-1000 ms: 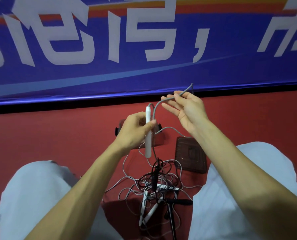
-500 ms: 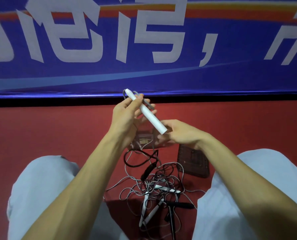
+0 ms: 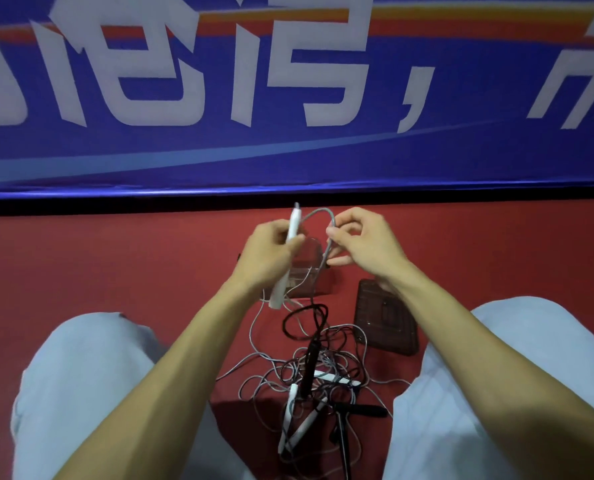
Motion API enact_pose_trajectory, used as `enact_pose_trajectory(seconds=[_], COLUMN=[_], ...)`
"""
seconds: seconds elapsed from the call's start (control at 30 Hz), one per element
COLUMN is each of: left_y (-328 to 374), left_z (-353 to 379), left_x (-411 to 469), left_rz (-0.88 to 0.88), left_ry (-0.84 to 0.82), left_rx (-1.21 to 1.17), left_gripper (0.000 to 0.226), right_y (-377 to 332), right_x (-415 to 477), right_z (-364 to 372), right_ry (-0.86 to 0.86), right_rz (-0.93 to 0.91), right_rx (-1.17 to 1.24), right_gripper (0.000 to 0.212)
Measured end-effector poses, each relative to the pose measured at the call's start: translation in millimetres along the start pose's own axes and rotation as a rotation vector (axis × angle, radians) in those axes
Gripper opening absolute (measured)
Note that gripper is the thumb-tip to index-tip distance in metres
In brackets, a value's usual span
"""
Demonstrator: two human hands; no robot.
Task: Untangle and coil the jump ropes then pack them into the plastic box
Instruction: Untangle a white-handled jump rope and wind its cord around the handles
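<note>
- Above the clear plastic box (image 3: 306, 268) on the red floor (image 3: 115, 271), a seated person's left hand (image 3: 267, 254) is closed around a white jump-rope handle (image 3: 286, 258), thumb pressed on its shaft, the handle tilted with its tip pointing up and away from the box.
- Just right of that handle, the right hand (image 3: 364, 247) pinches the grey cord (image 3: 326, 233) between thumb and fingertips, its other fingers curled loosely; the cord arches from the handle's upper tip across to this hand, then drops toward the box.
- Right of the box, and apart from it, a dark rectangular lid (image 3: 385, 317) lies flat on the floor.
- Nearer the person than the box, between the knees in pale trousers (image 3: 91, 393), the tangled pile of jump ropes (image 3: 316, 375) sprawls on the floor: grey and black cords looped over one another, with several white handles (image 3: 292, 400) and black handles (image 3: 311, 362) caught among them.
- From the pile, a black cord loop (image 3: 302, 320) rises toward the box.
- Beyond the box, a blue banner (image 3: 288, 150) with large white characters hangs along the back edge of the floor.
</note>
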State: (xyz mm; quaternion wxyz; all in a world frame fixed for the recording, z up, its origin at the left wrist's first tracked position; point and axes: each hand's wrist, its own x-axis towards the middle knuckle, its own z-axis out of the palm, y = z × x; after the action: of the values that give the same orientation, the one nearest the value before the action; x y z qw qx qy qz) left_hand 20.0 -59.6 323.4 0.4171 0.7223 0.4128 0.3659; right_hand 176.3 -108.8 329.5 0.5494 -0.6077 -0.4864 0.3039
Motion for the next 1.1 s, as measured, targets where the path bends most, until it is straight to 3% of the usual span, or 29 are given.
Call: enact_pose_trajectory(seconds=[0.17, 0.43, 0.53, 0.7, 0.83, 0.93, 1.1], left_y=[-4, 1, 1, 12, 23, 24, 26], left_z=[9, 15, 15, 12, 4, -4, -11], left_x=[-5, -6, -6, -8, -10, -9, -10], left_rz=[0.028, 0.117, 0.094, -0.04, -0.165, -0.178, -0.194], left_ry=[-0.217, -0.075, -0.025, 0.068, 0.122, 0.138, 0.189], left_rx=[0.238, 0.241, 0.122, -0.247, -0.573, -0.656, -0.734], left_gripper=[0.012, 0.021, 0.022, 0.018, 0.01, 0.01, 0.007], right_y=[-7, -19, -16, -10, -1, 5, 14], right_x=[1, -2, 0, -1, -2, -4, -2], right_z=[-5, -8, -8, -5, -1, 3, 5], right_ry=[0.106, 0.127, 0.116, 0.088, -0.112, -0.237, -0.311], right_rz=[-0.042, -0.1, -0.048, 0.035, 0.071, 0.0, 0.015], right_rx=[0.162, 0.423, 0.441, 0.22, -0.111, -0.375, -0.502], right_gripper=[0.01, 0.003, 0.012, 0.013, 0.017, 0.017, 0.025])
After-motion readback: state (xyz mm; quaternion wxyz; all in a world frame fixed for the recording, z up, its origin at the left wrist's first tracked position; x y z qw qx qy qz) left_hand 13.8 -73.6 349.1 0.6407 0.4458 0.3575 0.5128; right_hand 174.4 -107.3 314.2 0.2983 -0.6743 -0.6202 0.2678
